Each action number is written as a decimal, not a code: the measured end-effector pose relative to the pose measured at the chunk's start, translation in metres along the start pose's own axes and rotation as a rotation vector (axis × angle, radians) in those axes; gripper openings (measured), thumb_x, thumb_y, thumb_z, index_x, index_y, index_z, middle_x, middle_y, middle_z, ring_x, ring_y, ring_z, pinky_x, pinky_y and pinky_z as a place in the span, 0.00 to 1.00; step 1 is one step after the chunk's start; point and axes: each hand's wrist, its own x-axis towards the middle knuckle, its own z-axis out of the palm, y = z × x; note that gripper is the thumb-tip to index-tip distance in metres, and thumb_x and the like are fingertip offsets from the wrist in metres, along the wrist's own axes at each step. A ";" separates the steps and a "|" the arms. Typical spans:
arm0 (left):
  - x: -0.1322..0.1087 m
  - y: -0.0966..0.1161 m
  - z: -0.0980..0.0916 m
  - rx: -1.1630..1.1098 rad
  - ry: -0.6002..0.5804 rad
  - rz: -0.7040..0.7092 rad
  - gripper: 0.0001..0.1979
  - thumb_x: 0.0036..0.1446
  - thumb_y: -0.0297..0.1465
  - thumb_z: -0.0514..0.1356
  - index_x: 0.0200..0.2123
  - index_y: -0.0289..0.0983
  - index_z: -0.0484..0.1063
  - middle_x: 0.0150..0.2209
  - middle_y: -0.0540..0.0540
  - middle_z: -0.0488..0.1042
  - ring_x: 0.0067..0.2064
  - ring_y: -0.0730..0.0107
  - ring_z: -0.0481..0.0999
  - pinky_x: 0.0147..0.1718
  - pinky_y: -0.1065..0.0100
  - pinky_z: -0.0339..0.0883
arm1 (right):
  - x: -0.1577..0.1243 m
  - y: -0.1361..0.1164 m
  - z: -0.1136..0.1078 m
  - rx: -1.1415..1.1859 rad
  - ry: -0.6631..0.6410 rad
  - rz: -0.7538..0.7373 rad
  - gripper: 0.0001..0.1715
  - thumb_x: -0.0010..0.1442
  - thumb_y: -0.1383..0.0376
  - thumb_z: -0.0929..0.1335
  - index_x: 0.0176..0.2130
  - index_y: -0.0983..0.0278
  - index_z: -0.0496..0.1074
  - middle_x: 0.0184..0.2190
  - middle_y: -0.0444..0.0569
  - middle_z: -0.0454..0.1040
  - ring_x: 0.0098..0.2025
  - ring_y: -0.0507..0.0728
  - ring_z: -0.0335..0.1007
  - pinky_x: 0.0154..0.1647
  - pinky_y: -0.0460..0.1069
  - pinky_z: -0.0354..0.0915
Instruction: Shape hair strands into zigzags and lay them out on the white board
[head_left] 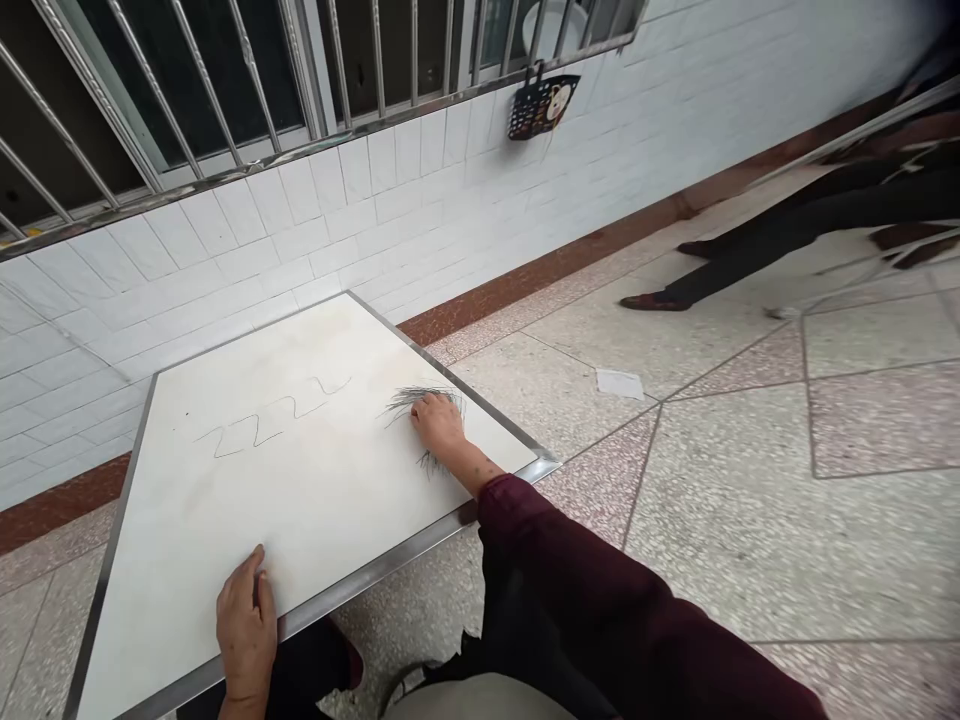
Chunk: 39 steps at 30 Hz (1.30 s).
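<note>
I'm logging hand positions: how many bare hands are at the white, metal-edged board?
2. The bare left hand is at the near edge of the white, metal-edged board; the bare right hand is over thin dark lines or strands, near the board's right edge.

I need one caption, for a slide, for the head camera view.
Right hand over thin dark lines on a white table, left hand near its metal edge.
</note>
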 end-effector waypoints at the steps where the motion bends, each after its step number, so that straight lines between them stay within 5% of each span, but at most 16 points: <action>1: 0.000 0.000 0.000 -0.001 0.001 0.002 0.19 0.62 0.34 0.49 0.53 0.38 0.71 0.51 0.41 0.75 0.52 0.55 0.72 0.53 0.53 0.63 | -0.001 -0.001 -0.001 -0.003 -0.011 -0.002 0.13 0.63 0.67 0.62 0.39 0.68 0.75 0.42 0.59 0.72 0.47 0.65 0.62 0.44 0.54 0.56; 11: 0.000 -0.001 -0.001 -0.046 0.013 0.020 0.18 0.62 0.32 0.51 0.52 0.36 0.71 0.50 0.40 0.75 0.52 0.55 0.72 0.54 0.53 0.62 | -0.030 -0.032 -0.013 0.115 -0.072 -0.057 0.09 0.63 0.68 0.62 0.37 0.65 0.72 0.38 0.56 0.74 0.45 0.63 0.65 0.41 0.52 0.57; 16: 0.003 0.002 -0.004 -0.180 0.000 -0.054 0.18 0.60 0.31 0.52 0.51 0.36 0.73 0.50 0.40 0.75 0.52 0.54 0.71 0.55 0.51 0.60 | -0.055 -0.049 -0.023 0.304 -0.107 -0.065 0.08 0.63 0.63 0.62 0.37 0.62 0.70 0.34 0.49 0.75 0.35 0.56 0.68 0.32 0.48 0.57; 23: 0.007 0.013 -0.011 -0.510 0.043 -0.261 0.15 0.55 0.36 0.59 0.44 0.40 0.77 0.47 0.41 0.77 0.53 0.52 0.72 0.58 0.49 0.56 | -0.120 -0.099 -0.035 1.290 -0.247 -0.137 0.14 0.58 0.54 0.66 0.34 0.62 0.67 0.26 0.42 0.66 0.28 0.51 0.59 0.30 0.47 0.55; 29: 0.013 0.041 -0.035 -0.721 0.117 -0.383 0.22 0.62 0.40 0.54 0.55 0.36 0.66 0.49 0.37 0.76 0.53 0.60 0.74 0.54 0.57 0.64 | -0.163 -0.119 -0.066 1.528 -0.477 -0.120 0.17 0.55 0.52 0.70 0.35 0.63 0.71 0.28 0.42 0.66 0.27 0.50 0.54 0.28 0.46 0.50; 31: 0.019 0.060 -0.049 -0.797 0.079 -0.375 0.21 0.60 0.40 0.57 0.53 0.38 0.68 0.49 0.39 0.76 0.51 0.61 0.76 0.53 0.58 0.65 | -0.170 -0.121 -0.072 1.571 -0.578 -0.086 0.18 0.54 0.51 0.71 0.36 0.63 0.71 0.27 0.42 0.65 0.25 0.49 0.51 0.26 0.46 0.47; 36: 0.027 0.110 -0.076 -0.920 -0.263 -0.194 0.21 0.59 0.38 0.60 0.55 0.42 0.69 0.51 0.41 0.75 0.56 0.60 0.72 0.55 0.59 0.61 | -0.183 -0.128 -0.074 1.642 -0.777 -0.041 0.18 0.53 0.52 0.73 0.34 0.63 0.71 0.26 0.41 0.63 0.25 0.48 0.51 0.27 0.45 0.48; 39: 0.021 0.124 -0.076 -0.901 -0.298 -0.150 0.19 0.58 0.37 0.61 0.53 0.42 0.71 0.48 0.42 0.77 0.52 0.61 0.74 0.54 0.60 0.62 | -0.188 -0.131 -0.070 1.656 -0.851 -0.057 0.18 0.54 0.52 0.72 0.33 0.64 0.70 0.26 0.41 0.62 0.25 0.48 0.51 0.27 0.45 0.49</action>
